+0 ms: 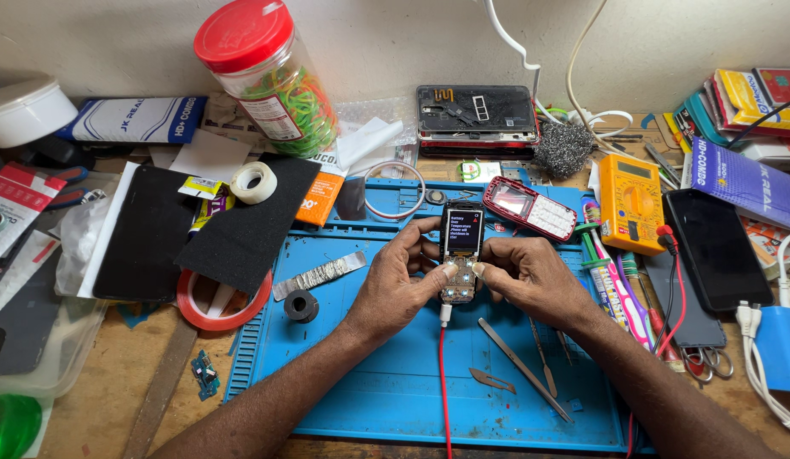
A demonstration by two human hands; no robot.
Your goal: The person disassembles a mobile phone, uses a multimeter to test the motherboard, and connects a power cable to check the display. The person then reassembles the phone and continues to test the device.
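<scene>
Seen from above, a left hand (401, 285) and a right hand (531, 276) together hold a small opened keypad phone with a lit screen (461, 248) over a blue silicone work mat (395, 391), both thumbs pressing its bare keypad. A red cable (443, 382) is plugged into the phone's lower end. A red phone front cover (529, 206) and a yellow multimeter (630, 202) lie just beyond the right hand, metal tweezers (522, 367) below it.
</scene>
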